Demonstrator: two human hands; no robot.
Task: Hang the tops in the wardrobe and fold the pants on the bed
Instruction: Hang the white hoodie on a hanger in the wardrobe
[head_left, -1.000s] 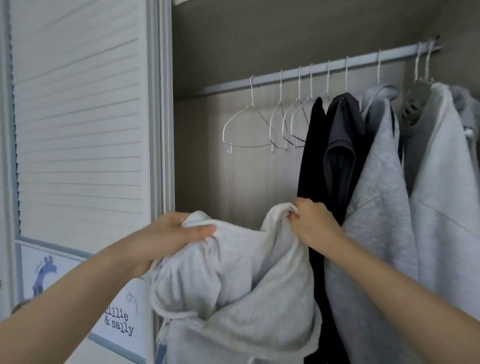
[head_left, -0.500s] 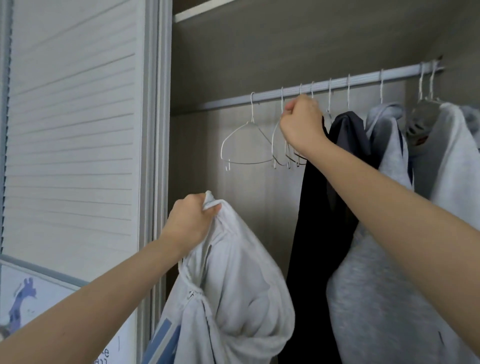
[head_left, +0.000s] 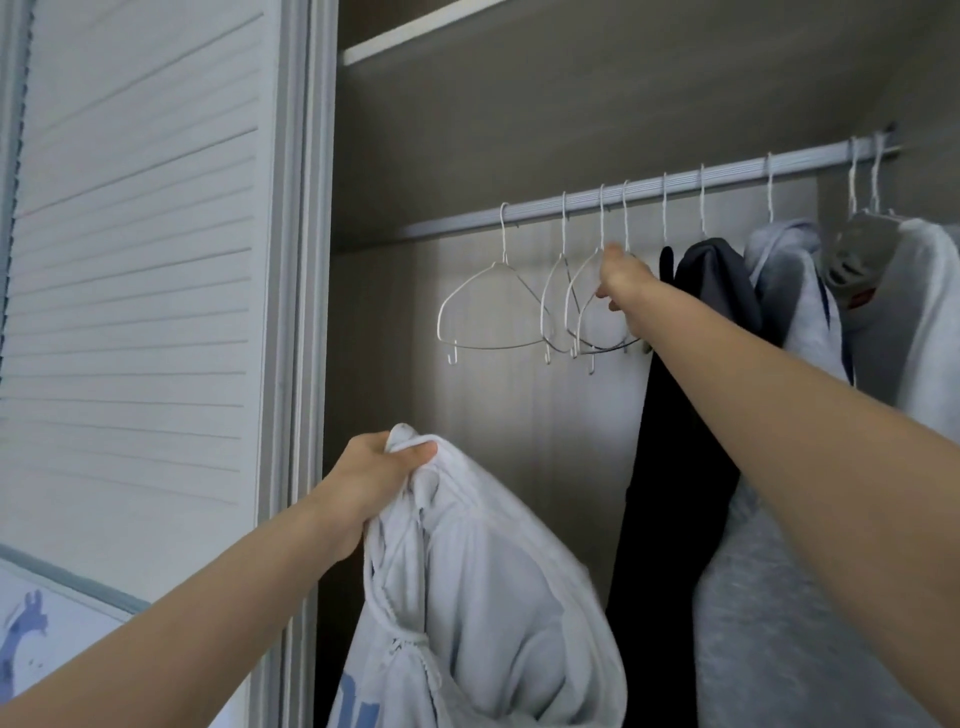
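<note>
The left hand (head_left: 382, 475) grips a bunched fold of a light grey hooded top (head_left: 483, 597), fingers curled round the cloth, and holds it up below the wardrobe rail (head_left: 649, 189). The top hangs down from that grip in loose folds, with a drawstring and a patch of blue print showing low on it. The right hand (head_left: 623, 280) reaches up just under the rail among the empty white wire hangers (head_left: 488, 312), with its fingers closed on the shoulder of one of them. Further along the rail from the empty hangers, a black garment (head_left: 670, 467), a dark grey top (head_left: 722, 280) and pale grey hoodies (head_left: 795, 291) already hang side by side. Away from the rail, on the far side of the empty hangers, stands the white louvred wardrobe door (head_left: 140, 260).
</note>
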